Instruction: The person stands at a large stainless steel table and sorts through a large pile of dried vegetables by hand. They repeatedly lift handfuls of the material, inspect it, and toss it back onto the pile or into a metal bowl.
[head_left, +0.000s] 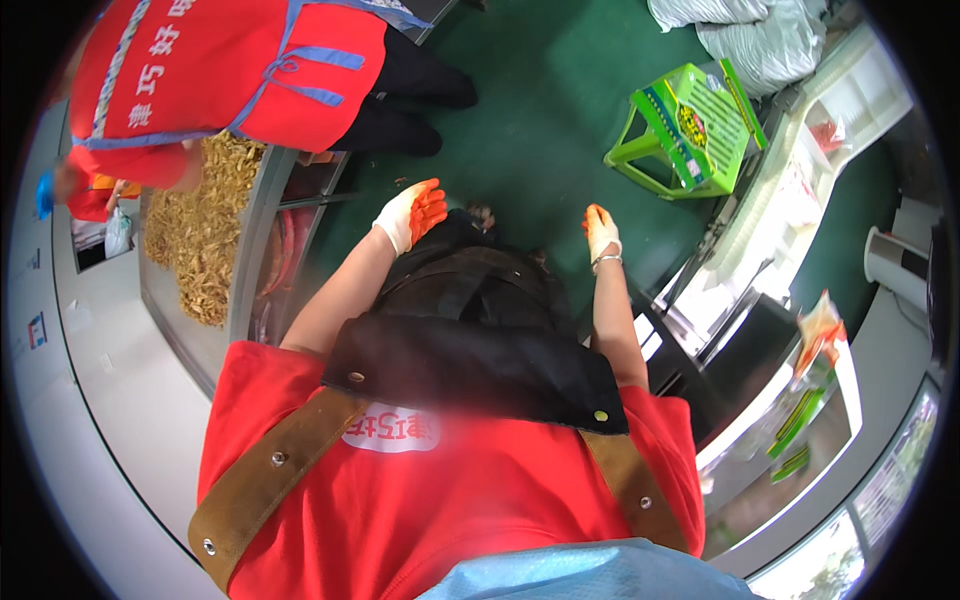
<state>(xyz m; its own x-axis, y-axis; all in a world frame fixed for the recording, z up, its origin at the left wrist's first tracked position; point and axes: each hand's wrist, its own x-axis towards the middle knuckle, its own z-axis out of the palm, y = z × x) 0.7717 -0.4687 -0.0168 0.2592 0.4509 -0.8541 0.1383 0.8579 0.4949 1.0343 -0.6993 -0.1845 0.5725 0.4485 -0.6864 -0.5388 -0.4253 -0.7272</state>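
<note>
Both hands wear white work gloves with orange coated palms and hang apart in front of my dark apron (465, 352). My left hand (412, 215) holds nothing, its palm turned up and its fingers loosely spread. To its left is a metal-rimmed work table (259, 217) heaped with golden-brown food pieces (210, 240); the hand does not touch it. My right hand (601, 231) is also free of any object, fingers slightly bent, a bracelet (607, 259) at the wrist. The closest thing on that side is a green plastic stool (626, 154) with a printed green package (686, 124) on top.
A co-worker in a red apron (315, 90) stands at the table, upper left; another person in a blue cap (46, 193) is beyond. White sacks (765, 41) lie at upper right. A white conveyor (795, 180) and a counter with packets (821, 334) line the right side. The floor (525, 97) is green.
</note>
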